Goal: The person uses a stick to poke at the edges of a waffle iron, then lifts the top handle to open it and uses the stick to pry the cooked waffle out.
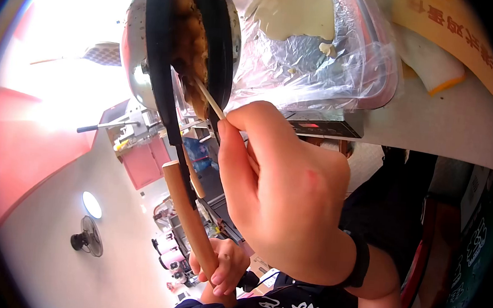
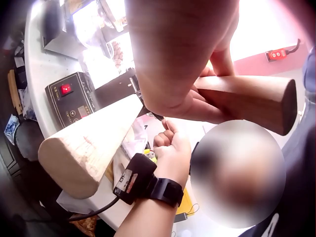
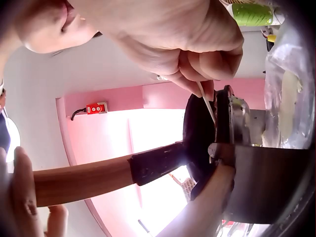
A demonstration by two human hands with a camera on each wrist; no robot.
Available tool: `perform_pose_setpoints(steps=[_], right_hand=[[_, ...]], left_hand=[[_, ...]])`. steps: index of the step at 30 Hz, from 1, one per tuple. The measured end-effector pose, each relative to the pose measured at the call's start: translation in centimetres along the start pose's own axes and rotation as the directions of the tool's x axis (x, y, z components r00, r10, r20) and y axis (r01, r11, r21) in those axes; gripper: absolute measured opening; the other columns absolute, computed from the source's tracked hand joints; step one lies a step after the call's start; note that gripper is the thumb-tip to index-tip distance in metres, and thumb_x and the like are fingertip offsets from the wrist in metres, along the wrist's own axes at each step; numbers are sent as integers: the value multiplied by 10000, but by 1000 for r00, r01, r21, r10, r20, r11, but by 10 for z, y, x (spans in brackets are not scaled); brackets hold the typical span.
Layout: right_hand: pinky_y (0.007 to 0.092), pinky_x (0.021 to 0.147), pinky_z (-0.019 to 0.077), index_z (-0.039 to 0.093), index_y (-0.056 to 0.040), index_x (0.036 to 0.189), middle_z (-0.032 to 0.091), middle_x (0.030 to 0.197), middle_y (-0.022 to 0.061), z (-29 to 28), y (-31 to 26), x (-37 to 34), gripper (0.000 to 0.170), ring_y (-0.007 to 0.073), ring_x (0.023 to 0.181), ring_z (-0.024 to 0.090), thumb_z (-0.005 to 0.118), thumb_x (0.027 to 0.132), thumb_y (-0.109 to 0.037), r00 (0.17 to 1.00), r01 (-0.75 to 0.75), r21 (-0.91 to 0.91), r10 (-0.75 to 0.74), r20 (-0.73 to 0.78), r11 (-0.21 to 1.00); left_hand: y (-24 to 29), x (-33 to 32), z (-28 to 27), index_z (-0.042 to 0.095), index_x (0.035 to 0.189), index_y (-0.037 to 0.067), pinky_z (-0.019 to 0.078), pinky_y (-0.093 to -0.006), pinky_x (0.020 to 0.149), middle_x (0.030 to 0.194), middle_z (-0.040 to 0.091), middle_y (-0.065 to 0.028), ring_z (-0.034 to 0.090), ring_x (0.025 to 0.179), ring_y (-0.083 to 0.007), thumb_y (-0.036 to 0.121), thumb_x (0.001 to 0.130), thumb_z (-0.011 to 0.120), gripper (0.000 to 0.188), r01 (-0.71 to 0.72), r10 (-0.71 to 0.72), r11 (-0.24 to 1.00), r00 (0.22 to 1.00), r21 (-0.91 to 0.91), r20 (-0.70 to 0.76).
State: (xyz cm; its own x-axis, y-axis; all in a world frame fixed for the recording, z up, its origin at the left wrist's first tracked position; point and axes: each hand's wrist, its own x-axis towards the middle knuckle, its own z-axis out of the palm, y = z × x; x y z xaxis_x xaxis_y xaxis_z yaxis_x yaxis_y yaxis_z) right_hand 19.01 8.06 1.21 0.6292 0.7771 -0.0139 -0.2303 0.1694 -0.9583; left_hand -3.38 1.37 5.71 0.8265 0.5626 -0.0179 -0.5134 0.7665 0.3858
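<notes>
My left hand [image 1: 225, 265] grips one wooden handle [image 1: 189, 218] of a hinged black waffle pan [image 1: 159, 52], whose two plates stand apart on edge. A browned, bumpy egg waffle [image 1: 193, 35] shows between the plates. With thumb and fingers, my right hand [image 1: 289, 196] pinches a thin wooden stick [image 1: 211, 102], its tip at the waffle's edge. In the right wrist view the stick [image 3: 207, 104] reaches down beside the black plate. The second, paler handle [image 2: 91, 148] extends freely in the left wrist view.
A plastic-lined tub [image 1: 383, 86] with pale batter stands beside the pan. The cooker's control box [image 2: 69, 98] has a red switch. A white cloth with an orange edge [image 1: 432, 66] lies by a yellow sign [image 1: 457, 26]. A round metal housing [image 1: 134, 45] surrounds the pan.
</notes>
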Motion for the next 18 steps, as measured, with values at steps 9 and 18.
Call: perform_pose_setpoints(steps=[9, 18], right_hand=[[296, 417, 388, 620, -28, 857, 562, 534, 64, -4, -2, 6, 74, 191, 433, 586, 688, 882, -12, 997, 6, 14, -7, 73, 1000], [379, 423, 428, 538, -41, 783, 562, 538, 108, 6, 6, 25, 146, 300, 468, 603, 678, 821, -24, 993, 85, -119, -75, 91, 989]], left_hand=[[3, -7, -10, 651, 1053, 79, 643, -419, 726, 1162, 634, -177, 737, 821, -293, 95, 865, 689, 192, 53, -52, 998, 996, -15, 67], [-12, 3, -21, 631, 1108, 72, 640, -410, 762, 1234, 591, -203, 735, 848, -297, 112, 855, 704, 266, 1, 0, 1000, 996, -12, 89]])
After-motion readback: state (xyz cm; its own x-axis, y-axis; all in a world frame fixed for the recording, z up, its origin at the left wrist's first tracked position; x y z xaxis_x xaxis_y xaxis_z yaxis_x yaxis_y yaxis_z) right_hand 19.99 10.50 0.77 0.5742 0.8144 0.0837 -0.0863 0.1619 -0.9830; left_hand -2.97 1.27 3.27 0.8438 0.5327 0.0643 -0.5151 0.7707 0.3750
